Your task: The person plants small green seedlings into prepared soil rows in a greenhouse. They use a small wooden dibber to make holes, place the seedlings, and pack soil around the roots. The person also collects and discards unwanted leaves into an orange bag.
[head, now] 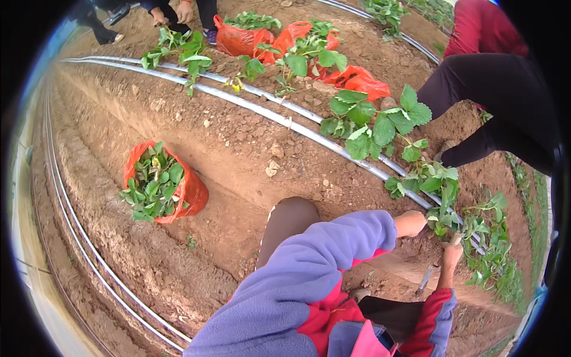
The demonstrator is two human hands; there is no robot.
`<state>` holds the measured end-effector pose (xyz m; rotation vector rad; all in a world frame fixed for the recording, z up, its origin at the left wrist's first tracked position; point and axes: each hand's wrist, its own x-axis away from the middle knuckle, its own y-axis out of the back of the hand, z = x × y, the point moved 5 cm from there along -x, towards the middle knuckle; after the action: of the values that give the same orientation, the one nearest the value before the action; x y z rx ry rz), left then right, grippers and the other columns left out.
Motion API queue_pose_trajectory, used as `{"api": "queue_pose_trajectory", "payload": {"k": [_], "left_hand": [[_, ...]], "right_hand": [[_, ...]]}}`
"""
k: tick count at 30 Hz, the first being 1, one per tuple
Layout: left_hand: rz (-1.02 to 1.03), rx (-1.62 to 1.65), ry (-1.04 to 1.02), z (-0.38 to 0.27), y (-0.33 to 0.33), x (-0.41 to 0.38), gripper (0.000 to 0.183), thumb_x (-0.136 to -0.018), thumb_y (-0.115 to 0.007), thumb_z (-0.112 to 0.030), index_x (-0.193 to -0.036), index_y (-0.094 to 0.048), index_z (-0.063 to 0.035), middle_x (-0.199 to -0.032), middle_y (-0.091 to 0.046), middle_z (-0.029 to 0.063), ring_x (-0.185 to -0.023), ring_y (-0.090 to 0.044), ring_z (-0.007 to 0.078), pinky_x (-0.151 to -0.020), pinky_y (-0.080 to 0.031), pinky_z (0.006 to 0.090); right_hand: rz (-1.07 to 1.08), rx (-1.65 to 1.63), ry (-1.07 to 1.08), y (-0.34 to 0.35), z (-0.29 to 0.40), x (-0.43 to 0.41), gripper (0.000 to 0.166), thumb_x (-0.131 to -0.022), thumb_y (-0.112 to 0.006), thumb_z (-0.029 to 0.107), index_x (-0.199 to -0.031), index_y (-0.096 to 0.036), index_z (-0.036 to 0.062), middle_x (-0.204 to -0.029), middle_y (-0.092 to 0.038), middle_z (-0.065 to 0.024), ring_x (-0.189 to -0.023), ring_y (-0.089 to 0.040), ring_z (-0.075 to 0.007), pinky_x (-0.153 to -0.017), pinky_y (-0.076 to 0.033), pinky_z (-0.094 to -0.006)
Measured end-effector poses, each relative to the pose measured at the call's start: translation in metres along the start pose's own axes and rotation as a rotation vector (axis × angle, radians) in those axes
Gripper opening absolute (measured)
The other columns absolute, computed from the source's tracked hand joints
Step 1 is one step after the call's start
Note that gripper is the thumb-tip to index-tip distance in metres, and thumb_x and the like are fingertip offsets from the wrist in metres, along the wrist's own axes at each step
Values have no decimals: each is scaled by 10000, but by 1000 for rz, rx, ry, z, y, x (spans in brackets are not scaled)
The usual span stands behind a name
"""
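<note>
My left hand (410,224), with a purple fleece sleeve behind it, is closed at the base of a leafy strawberry plant (442,218) beside the drip pipes; what its fingers grip is hidden. Just to its right, my right hand (452,253) is closed around the wooden handle of a hand tool (457,238). A flat metal blade (427,277) shows below that hand, close to the soil. More strawberry plants (493,241) stand along the raised bed to the right of both hands.
Two grey drip pipes (285,120) run along the bed. A red plastic bag of plants (194,198) stands in the furrow at left. More red bags (238,40) lie beyond the pipes. A co-worker's bent leg (486,85) is at upper right, another person's hands (184,12) at top left.
</note>
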<state>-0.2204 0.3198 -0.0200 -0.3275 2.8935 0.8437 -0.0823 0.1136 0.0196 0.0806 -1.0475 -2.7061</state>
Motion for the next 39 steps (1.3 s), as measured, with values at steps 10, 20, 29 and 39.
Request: {"api": "queue_pose_trajectory", "payload": {"k": [10, 20, 29, 39], "left_hand": [[-968, -495, 616, 107, 352, 370, 200, -749, -545, -134, -921, -597, -46, -820, -571, 133, -769, -561, 257, -726, -455, 319], [-458, -641, 1494, 200, 403, 578, 266, -664, -599, -212, -915, -623, -124, -922, -594, 118, -789, -582, 297, -727, -465, 374], [-1043, -1127, 964, 86, 464, 564, 98, -739, -590, -166, -814, -624, -113, -748, -514, 78, -685, -541, 255, -599, -443, 334], [-1159, -1063, 229, -37, 508, 459, 176, -703, -627, 31, -864, -621, -41, -798, -501, 42, -715, -500, 132, -613, -422, 224]], "right_hand": [[470, 178, 490, -148, 222, 141, 180, -579, -606, 57, -715, -504, -3, -584, -488, -69, -543, -449, -134, -545, -408, -285], [536, 769, 532, -292, 227, 131, 268, -649, -490, 109, -887, -590, 37, -850, -586, -236, -850, -557, -380, -784, -432, -435], [545, 717, 528, -295, 228, 129, 229, -594, -512, 79, -794, -604, 19, -822, -580, -245, -827, -549, -391, -761, -428, -424], [572, 704, 519, -293, 228, 130, 258, -608, -520, 98, -845, -603, 41, -865, -587, -225, -853, -554, -372, -780, -431, -416]]}}
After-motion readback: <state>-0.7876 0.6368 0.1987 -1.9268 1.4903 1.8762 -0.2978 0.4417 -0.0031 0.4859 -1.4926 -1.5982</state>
